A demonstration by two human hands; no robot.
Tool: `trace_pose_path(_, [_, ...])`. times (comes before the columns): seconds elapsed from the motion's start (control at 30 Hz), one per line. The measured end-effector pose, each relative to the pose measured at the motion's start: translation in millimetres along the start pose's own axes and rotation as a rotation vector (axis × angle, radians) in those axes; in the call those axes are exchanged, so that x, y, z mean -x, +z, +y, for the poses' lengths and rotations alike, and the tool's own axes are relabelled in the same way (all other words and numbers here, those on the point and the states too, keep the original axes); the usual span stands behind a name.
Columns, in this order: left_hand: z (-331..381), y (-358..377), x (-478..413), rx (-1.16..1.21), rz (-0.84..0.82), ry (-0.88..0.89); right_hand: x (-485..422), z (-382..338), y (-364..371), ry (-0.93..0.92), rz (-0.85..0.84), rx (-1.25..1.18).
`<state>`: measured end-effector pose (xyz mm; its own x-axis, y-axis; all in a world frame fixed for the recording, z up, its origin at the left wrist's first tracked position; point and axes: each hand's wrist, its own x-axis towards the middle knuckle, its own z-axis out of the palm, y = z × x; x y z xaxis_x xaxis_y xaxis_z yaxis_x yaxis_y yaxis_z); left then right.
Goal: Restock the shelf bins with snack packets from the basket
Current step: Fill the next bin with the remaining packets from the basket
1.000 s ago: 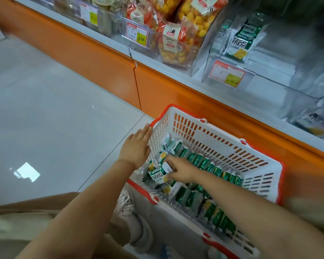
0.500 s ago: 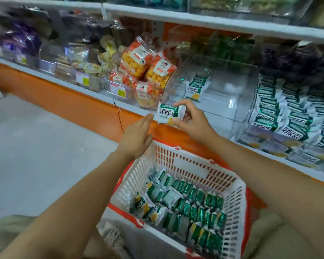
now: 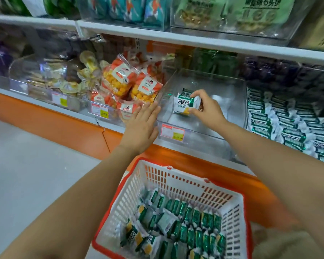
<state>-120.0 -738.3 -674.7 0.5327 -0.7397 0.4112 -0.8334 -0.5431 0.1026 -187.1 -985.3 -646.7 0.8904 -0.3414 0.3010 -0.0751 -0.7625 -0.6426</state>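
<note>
Right hand (image 3: 208,111): thumb and fingertips pinch one packet (image 3: 185,104), white with a green band and a yellow corner. The grip is narrow, closed on the packet's right edge. The packet stands nearly upright.

Packet, position: inside the clear bin (image 3: 178,121), above the bin floor, behind the front wall. Whether its lower edge touches the floor cannot be told. Half a second earlier the same hand held it in front of the bin, out over the shelf edge. A second earlier that hand was down in the basket among the stock.

Left hand (image 3: 140,126): flat, fingers straight and together, holding nothing. It lies left of the grip and lower, with its fingertips at the bin's left front corner. Contact with the wall cannot be told. Half a second earlier it was lower, just above the basket's far rim.

Basket (image 3: 176,176): white lattice with a red rim, below the grip and nearer the person. It holds loose packets (image 3: 185,227) of the same green and white kind, packed in rows along the right and tumbled at the left.

Price tag (image 3: 172,132): red and yellow, on the bin's front wall, below and left of the grip.

Orange bags (image 3: 120,79): yellow snacks in clear wrap, in the bin left of the grip, just beyond the left hand.

Neighbouring bin (image 3: 281,124): right of the grip, heaped with green and white packets.

Shelf (image 3: 176,38): white edge above the grip, with more bins on it.
</note>
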Motion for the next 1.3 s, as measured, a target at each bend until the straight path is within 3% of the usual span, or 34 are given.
trace_pose_path(0.3, [-24.0,33.0,-21.7,-0.067,0.163,0.13,-45.0,18.5,32.6,0.098,-0.111,0.182])
trace_pose_path(0.73, [-27.3,56.1,-28.1,-0.044,0.293,0.161,-60.1,35.0,58.0,0.085,-0.023,0.347])
trace_pose_path(1.1, [-20.9,46.4,-23.7,-0.066,0.208,0.126,-53.6,29.3,41.5,0.195,-0.067,0.292])
trace_pose_path(1.3, [-13.9,36.0,-15.5,-0.104,0.1,0.074,-35.4,4.7,27.0,0.12,0.059,0.224])
